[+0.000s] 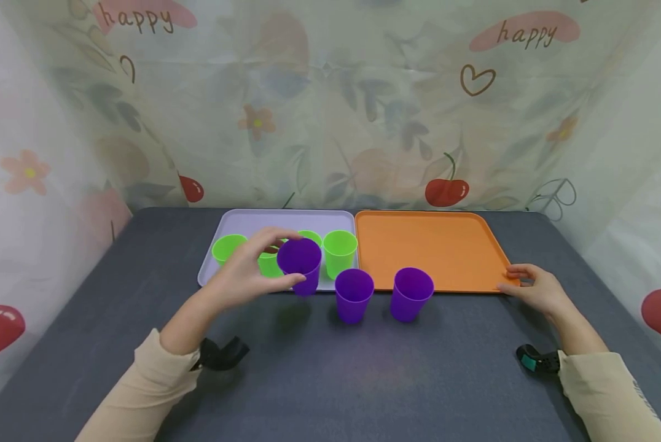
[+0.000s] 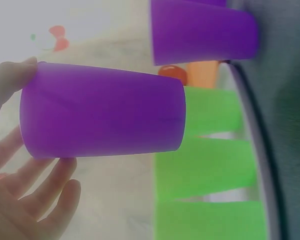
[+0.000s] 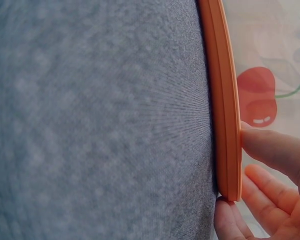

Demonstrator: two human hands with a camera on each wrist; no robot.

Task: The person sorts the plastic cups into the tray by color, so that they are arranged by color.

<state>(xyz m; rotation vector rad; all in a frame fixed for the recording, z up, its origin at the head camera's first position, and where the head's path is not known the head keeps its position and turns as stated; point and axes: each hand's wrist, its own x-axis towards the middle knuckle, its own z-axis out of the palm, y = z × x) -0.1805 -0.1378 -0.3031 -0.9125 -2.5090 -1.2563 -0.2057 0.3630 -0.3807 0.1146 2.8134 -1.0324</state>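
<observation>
Purple cups: 3. One, the held cup (image 1: 306,265), is in the air, left of the orange tray (image 1: 427,248), mouth up, slightly tilted. Left hand (image 1: 247,267) has it near the mouth, thumb on one side, fingers on the other, spread about as wide as the cup; the left wrist view shows the same grip.

Other 2 purple cups upright on the worktop (image 1: 336,380): first cup (image 1: 354,298) just off the orange tray's near left corner, second cup (image 1: 412,296) in front of its near edge, left of the middle. Small gap between the two.

Right hand (image 1: 537,291) is at the orange tray's near right corner, thumb and fingers partly closed, pinching the corner; the right wrist view shows the thumb at the rim and fingers round the corner.

Trays: 2. Lilac tray (image 1: 283,220) sits directly left of the orange tray, long sides in line, short sides meeting or nearly so. Green cups (image 1: 340,255): at least 4 on the lilac tray, nearest one close to the orange tray's left edge. Left hand covers part of the group, so exact count can't be told.

Sleeves (image 1: 148,374): 2, beige. Black wrist devices (image 1: 223,354): 2, one per arm. Behind the orange tray, printed cloth (image 1: 330,92): 2 "happy" labels, 3 orange flowers.
</observation>
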